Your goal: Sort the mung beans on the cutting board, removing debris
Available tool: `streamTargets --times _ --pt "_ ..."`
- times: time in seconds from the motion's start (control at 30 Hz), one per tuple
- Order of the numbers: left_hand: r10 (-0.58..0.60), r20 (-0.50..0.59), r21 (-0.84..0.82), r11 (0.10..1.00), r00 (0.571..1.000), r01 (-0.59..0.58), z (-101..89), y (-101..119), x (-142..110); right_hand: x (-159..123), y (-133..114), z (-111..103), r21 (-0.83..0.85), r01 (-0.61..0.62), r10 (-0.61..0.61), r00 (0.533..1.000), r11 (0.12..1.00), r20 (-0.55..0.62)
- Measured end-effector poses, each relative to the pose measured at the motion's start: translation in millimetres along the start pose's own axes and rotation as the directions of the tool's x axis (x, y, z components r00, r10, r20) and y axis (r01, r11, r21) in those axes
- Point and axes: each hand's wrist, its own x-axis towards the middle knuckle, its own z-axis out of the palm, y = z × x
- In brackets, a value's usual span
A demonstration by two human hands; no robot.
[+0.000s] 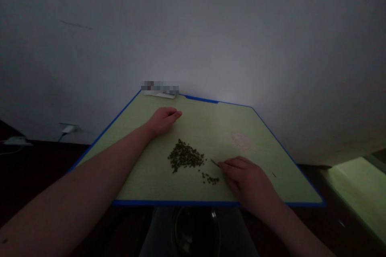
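Note:
On the pale tabletop [205, 122] lies a heap of small dark brownish-green grains [184, 156], which look like seeds or small beans. A smaller scatter of the same grains [210, 178] sits nearer to me, on the right. My right hand [245, 180] pinches a thin, pointed, stick-like tool [214, 163]. Its tip is just right of the heap, and its exact kind is unclear in the dim light. Beyond the heap, to the left, my left hand [164, 120] rests on the table with curled fingers and the thumb laid along them; nothing shows in it.
A pale, whitish patch [243, 140] lies right of centre, and a small dark sliver [274, 174] near the right edge. A white-edged object [159, 93], partly blurred out, stands at the back left. Below the front edge is a round, shiny bowl-like vessel [176, 233]. A wall rises behind.

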Motion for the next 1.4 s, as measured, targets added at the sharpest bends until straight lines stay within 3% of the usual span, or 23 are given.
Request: streamTargets --times 0.17,0.37,0.63,0.93,1.13,1.4 --pt "-0.015 0.004 0.002 1.0 1.0 0.015 0.0 -0.8 0.0 10.3 -2.5 0.4 0.048 0.054 -0.054 0.998 0.997 0.014" --pt "-0.02 0.014 0.013 1.0 1.0 0.02 0.3 -1.7 0.1 2.3 -6.7 -0.4 0.084 0.106 -0.11 0.993 0.991 0.047" --pt "-0.008 0.001 0.023 1.0 1.0 0.008 1.0 -3.0 0.7 3.4 -10.9 0.3 0.105 0.076 -0.078 0.997 0.992 0.009" --pt "-0.015 0.01 0.013 1.0 1.0 0.015 0.7 -1.5 0.3 -0.2 -12.7 -3.9 0.108 0.13 -0.141 0.985 0.986 0.099" --pt "-0.022 0.006 0.004 1.0 1.0 0.022 1.1 -1.2 0.0 2.3 -9.7 -1.7 0.084 0.087 -0.088 0.996 0.993 0.005" --pt "-0.028 0.015 0.019 0.999 1.0 0.027 -0.2 0.1 -0.1 5.9 -4.8 1.0 0.076 0.026 -0.026 1.0 0.997 0.002"
